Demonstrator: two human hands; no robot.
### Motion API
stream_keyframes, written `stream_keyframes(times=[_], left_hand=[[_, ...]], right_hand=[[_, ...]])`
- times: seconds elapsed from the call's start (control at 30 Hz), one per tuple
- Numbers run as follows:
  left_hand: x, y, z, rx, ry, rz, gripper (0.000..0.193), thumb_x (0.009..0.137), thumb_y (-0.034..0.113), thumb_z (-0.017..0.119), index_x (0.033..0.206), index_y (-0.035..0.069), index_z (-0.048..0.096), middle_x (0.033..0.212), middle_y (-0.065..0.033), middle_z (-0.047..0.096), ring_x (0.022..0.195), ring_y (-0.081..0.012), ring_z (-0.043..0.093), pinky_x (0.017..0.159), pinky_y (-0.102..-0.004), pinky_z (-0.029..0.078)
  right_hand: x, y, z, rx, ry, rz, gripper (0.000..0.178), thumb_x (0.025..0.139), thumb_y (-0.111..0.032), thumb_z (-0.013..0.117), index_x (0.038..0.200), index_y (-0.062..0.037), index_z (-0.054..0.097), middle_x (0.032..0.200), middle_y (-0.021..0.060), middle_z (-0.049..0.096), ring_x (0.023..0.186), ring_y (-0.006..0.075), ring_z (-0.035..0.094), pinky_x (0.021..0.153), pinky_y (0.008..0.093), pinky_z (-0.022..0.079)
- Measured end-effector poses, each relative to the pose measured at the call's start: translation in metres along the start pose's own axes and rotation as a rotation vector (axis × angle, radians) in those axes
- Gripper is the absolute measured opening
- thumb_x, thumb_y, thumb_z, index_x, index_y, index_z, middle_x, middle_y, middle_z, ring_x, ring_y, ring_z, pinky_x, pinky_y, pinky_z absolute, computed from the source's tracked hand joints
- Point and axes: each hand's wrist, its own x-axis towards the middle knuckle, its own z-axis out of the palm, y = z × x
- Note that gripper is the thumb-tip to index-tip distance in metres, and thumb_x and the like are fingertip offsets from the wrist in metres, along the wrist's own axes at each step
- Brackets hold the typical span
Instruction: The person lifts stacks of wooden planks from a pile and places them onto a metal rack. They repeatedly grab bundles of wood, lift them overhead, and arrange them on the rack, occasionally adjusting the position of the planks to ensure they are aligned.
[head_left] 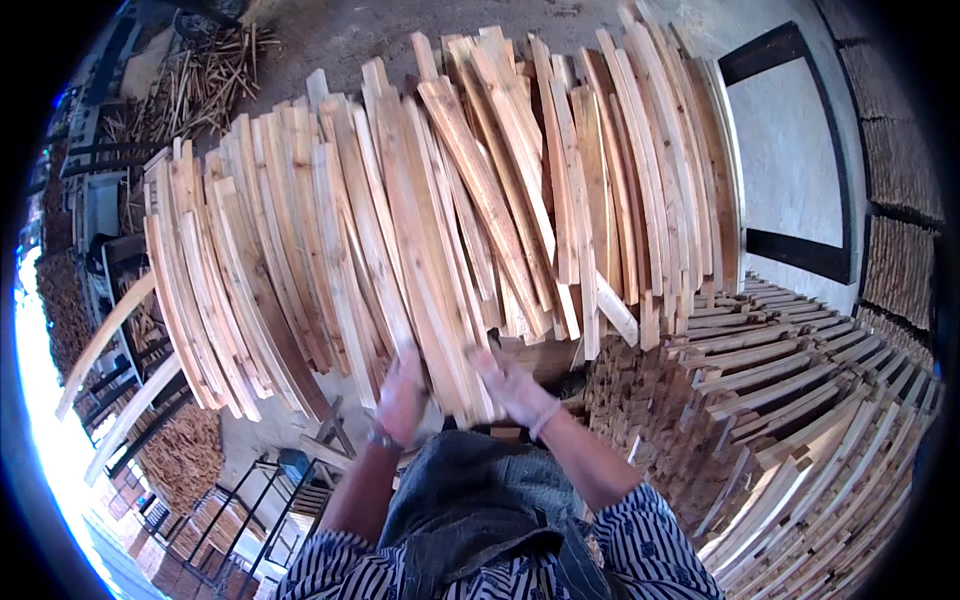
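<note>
Central boards (pixel 430 270) lay in the wide pile (pixel 265 250), their ends at its near edge, facing the apron (pixel 470 490). Left hand (pixel 402 397) was at their left side, right hand (pixel 515 388) at their right. Fingers blurred; could not tell how far closed. Layered slats (pixel 780 365) stood off the pile's near right corner.

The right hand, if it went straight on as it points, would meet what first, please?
The right hand would most likely first meet the pale wooden strips just left of its fingertips, though motion blur leaves actual contact unclear.
</note>
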Motion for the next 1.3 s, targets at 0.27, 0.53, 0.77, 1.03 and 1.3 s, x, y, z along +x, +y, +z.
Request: stream_keyframes(times=[0.27,0.53,0.77,1.03,1.3], left_hand=[[-0.116,-0.01,0.035,-1.176,-0.339,-0.392,0.069,0.1,0.045,0.057,0.149,0.001,0.037,0.146,-0.0195,0.049,0.132,-0.0322,0.051,0.107,-0.0422,0.045],[-0.039,0.038,0.018,-1.709,-0.178,-0.463,0.061,0.099,0.048,0.056,0.143,0.005,0.049,0.135,-0.015,0.06,0.117,-0.0289,0.063,0.103,-0.0439,0.05],[-0.057,0.085,-0.009,-1.639,-0.264,-0.34,0.055,0.105,0.043,0.048,0.145,0.006,0.042,0.135,-0.01,0.058,0.118,-0.0215,0.06,0.102,-0.0369,0.05],[-0.111,0.139,-0.041,-1.397,0.208,-0.081,0.047,0.103,0.031,0.054,0.143,0.007,0.045,0.13,-0.0104,0.057,0.111,-0.0191,0.059,0.096,-0.0338,0.05],[-0.177,0.198,-0.119,-0.969,0.2,0.449,0.051,0.094,0.008,0.06,0.143,0.002,0.047,0.133,-0.0233,0.056,0.116,-0.0347,0.06,0.097,-0.04,0.052]], right_hand=[[-0.092,0.062,-0.006,0.57,-0.276,0.221,0.073,0.099,-0.056,0.052,0.146,-0.0002,0.045,0.138,0.0109,0.056,0.124,0.0203,0.054,0.106,0.0353,0.045],[-0.038,0.015,-0.029,0.752,-0.372,0.137,0.078,0.093,-0.048,0.068,0.149,-0.0011,0.04,0.129,0.01,0.06,0.112,0.0159,0.059,0.1,0.0329,0.049],[-0.065,0.015,-0.003,0.455,-0.075,-0.073,0.077,0.093,-0.043,0.07,0.15,-0.0029,0.037,0.13,0.0091,0.059,0.119,0.0168,0.055,0.104,0.0317,0.044],[-0.137,-0.088,-0.012,0.025,-0.078,-0.329,0.108,0.088,-0.05,0.073,0.158,0.0023,0.009,0.126,0.0122,0.063,0.114,0.0229,0.059,0.103,0.0308,0.044],[-0.252,-0.123,-0.025,-0.015,-0.05,-0.832,0.125,0.08,-0.068,0.071,0.156,0.0073,0.006,0.164,0.0247,0.014,0.152,0.0308,0.016,0.122,0.0385,0.02]])
